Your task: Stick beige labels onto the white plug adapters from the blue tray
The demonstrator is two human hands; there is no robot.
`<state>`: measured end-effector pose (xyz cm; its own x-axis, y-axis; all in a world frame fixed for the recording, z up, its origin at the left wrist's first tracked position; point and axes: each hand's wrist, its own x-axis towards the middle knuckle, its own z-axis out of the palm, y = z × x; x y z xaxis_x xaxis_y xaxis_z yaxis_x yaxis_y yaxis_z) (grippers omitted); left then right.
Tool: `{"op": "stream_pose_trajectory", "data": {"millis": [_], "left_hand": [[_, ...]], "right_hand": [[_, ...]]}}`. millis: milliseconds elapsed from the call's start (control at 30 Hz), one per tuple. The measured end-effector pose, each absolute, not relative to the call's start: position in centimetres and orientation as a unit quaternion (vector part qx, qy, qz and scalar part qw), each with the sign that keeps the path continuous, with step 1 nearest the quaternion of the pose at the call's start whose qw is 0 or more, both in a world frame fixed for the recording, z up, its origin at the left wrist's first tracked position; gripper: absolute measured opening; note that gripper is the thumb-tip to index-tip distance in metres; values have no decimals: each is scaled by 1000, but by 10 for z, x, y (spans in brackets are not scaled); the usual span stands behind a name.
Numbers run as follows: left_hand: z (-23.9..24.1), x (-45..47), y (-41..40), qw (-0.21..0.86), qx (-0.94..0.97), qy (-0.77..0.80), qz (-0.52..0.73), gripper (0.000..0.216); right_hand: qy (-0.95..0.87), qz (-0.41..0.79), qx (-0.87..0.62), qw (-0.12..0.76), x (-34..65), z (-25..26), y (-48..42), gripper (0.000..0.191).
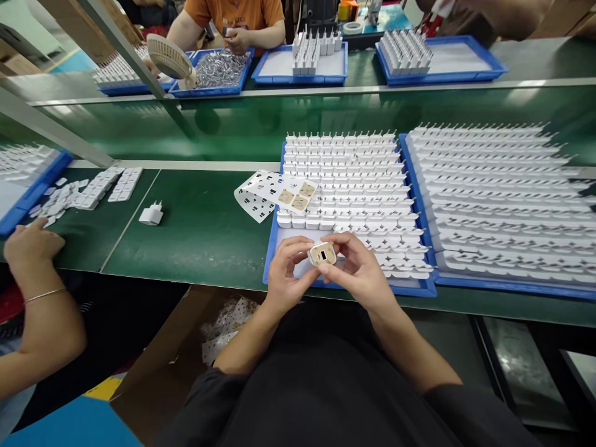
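Between both hands, just over the front edge of a blue tray (271, 251), is a white charger plug (323, 254) with a tan sticker on its port face. My left hand (289, 273) grips its left side, fingers and thumb closed on it. From the right, my right hand (356, 267) pinches the same plug, thumb at the sticker's lower edge. Rows of white charger plugs (344, 180) stand in the tray, pins up. A sticker sheet (261, 194) with cut-outs and a few tan stickers lies over the tray's left edge.
A second full tray (419, 230) adjoins on the right. One loose plug (151, 214) sits on the green table (200, 242); white pieces (93, 189) lie farther left near a co-worker's hand (32, 245). A cardboard box (162, 347) is below. More trays (302, 79) and a fan (170, 59) stand across.
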<state>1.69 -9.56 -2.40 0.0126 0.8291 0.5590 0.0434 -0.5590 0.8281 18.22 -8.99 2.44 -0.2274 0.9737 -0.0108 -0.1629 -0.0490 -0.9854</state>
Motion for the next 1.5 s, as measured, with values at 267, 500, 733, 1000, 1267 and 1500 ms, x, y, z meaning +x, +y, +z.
{"op": "stream_pose_trajectory", "data": {"millis": [267, 500, 733, 1000, 1267, 1500], "left_hand": [[-31, 22, -94, 201, 673, 348, 621, 42], [-29, 22, -94, 298, 600, 356, 651, 52], [-29, 21, -94, 228, 642, 382, 624, 38], [-24, 20, -90, 174, 647, 353, 653, 38], [-23, 22, -89, 71, 684, 349, 637, 34], [-19, 22, -89, 36, 697, 320, 641, 42]], "right_hand": [[-423, 607, -408, 535, 164, 22, -86, 27], [-396, 679, -357, 504, 173, 20, -86, 28], [-442, 636, -388, 501, 167, 21, -91, 38], [-423, 669, -331, 513, 166, 25, -85, 25], [-454, 617, -352, 538, 163, 19, -87, 12], [-476, 596, -334, 554, 160, 15, -89, 12]]}}
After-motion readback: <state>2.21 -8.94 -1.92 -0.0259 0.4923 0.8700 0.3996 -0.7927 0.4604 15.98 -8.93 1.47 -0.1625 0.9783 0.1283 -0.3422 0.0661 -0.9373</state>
